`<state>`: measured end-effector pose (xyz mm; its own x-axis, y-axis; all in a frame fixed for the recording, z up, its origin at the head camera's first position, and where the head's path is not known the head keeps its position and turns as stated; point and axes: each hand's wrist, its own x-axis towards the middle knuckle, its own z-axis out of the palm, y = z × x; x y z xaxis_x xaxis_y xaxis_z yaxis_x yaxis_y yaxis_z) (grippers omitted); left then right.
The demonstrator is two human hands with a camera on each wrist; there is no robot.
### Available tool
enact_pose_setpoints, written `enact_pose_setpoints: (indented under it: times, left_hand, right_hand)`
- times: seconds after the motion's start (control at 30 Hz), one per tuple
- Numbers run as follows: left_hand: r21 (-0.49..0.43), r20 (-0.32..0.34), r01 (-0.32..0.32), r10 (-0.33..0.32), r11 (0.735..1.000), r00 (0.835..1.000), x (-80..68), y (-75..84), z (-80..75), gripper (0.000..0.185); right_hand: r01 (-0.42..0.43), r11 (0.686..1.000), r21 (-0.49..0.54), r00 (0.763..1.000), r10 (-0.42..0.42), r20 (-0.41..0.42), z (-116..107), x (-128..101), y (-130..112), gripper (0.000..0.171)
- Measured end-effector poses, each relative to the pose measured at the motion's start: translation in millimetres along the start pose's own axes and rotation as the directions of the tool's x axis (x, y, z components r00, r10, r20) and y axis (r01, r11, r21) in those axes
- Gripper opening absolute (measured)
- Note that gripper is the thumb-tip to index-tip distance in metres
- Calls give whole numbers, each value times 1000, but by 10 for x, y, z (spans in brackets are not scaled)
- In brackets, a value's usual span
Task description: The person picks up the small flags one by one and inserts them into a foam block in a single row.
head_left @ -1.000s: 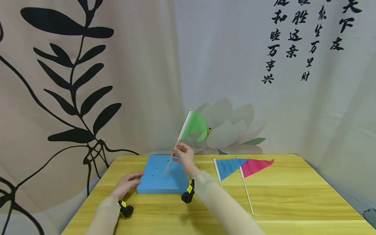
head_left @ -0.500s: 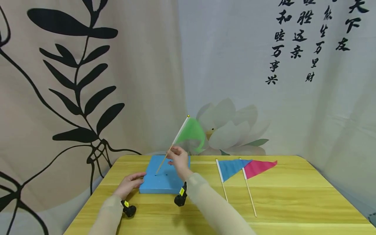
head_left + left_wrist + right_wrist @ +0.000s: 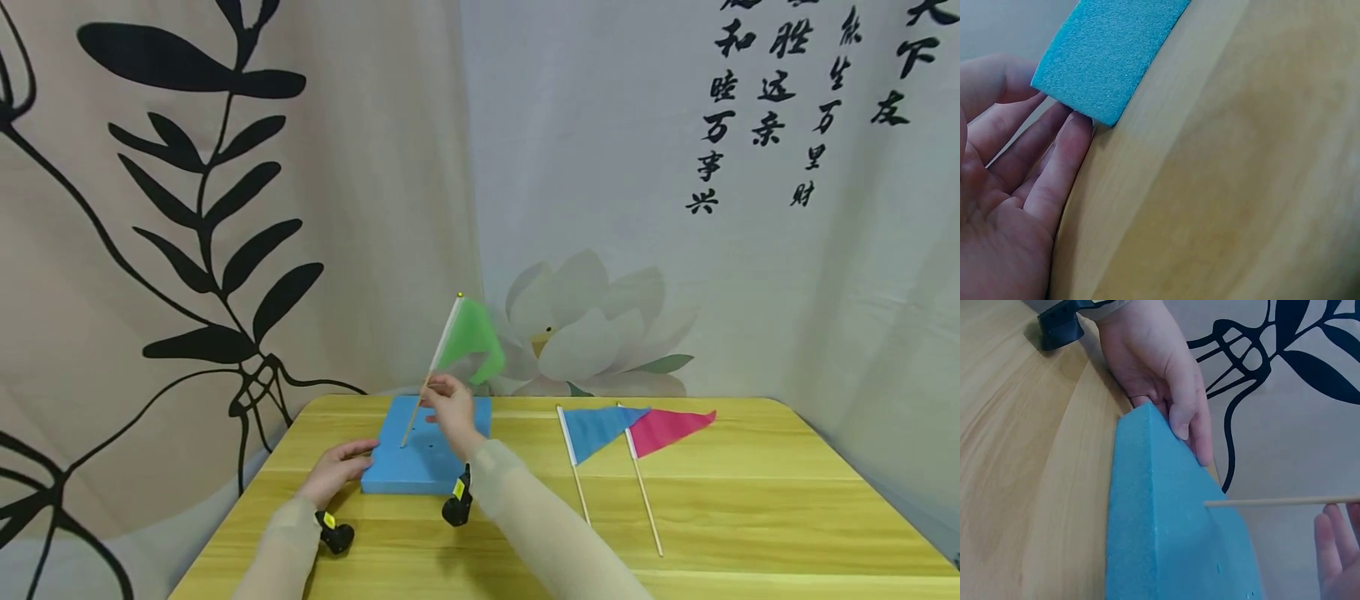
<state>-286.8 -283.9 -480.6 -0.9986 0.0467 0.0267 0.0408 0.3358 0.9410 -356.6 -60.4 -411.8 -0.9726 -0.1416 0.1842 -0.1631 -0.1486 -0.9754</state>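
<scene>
Head view shows the right hand [image 3: 453,410] pinching the thin wooden stick [image 3: 411,425] of a green pennant flag [image 3: 471,337], while the left hand [image 3: 337,471] lays nearly straight fingers against the left edge of a blue foam board [image 3: 405,479]. Leaning a little, the stick brings its lower tip to the board's top face; from the right wrist I see the two meet, but whether the tip has entered a hole I cannot tell. So planting this flag looks underway, not finished. Small dark holes [image 3: 431,446] nearby hold no stick that I can see. Farther right, a blue pennant flag [image 3: 600,429] and a pink pennant flag [image 3: 671,431] lie on the wooden table [image 3: 750,508], partly overlapping, seemingly left for later.
</scene>
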Motion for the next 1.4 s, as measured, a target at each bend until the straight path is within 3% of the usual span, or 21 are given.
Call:
enact_pose_setpoints:
  times: [0.3, 0.6, 0.83, 1.23, 1.4]
  left_hand:
    - [-22, -47, 28, -29, 999, 998, 59, -27, 24, 43]
    - [-39, -28, 13, -14, 999, 1000, 73, 17, 26, 45]
    - [-40, -19, 4, -5, 999, 1000, 87, 19, 6, 45]
    - [-5, -6, -1, 1, 1000, 1000, 49, -6, -4, 46]
    - [2, -2, -2, 2, 1000, 1000, 24, -27, -1, 45]
  right_hand:
    - [15, 994, -112, 999, -11, 38, 83, -7, 27, 17]
    - [44, 978, -204, 999, -41, 18, 154, -57, 21, 17]
    - [64, 978, -200, 997, -54, 55, 131, -81, 13, 20]
    - [4, 989, -148, 997, 7, 80, 13, -84, 88, 26]
    - [73, 987, -143, 991, -55, 125, -86, -95, 147, 23]
